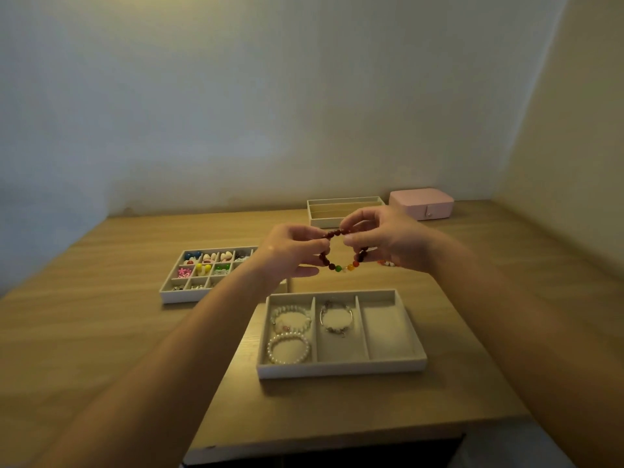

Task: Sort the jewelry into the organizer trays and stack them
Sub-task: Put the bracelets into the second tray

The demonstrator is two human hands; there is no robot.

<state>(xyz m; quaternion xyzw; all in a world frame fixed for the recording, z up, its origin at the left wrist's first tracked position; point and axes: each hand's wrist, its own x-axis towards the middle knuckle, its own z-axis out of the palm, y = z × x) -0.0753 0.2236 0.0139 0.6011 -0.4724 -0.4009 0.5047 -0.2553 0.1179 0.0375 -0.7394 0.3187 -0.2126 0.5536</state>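
Both hands are raised over the wooden table (101, 332): the left hand (293, 251) and right hand (388, 241) each pinch the dark red beaded bracelet (341, 266) between curled fingers, holding it stretched into a loop in the air. The bracelet hangs above and just beyond the three-compartment tray (341, 368), whose left compartment contains two pearl bracelets (288, 347) and middle compartment a silver bangle (336, 319). A grid tray (179, 295) of small coloured pieces lies to the left, with a slotted tray (320, 223) and pink box (422, 202) at the far edge.
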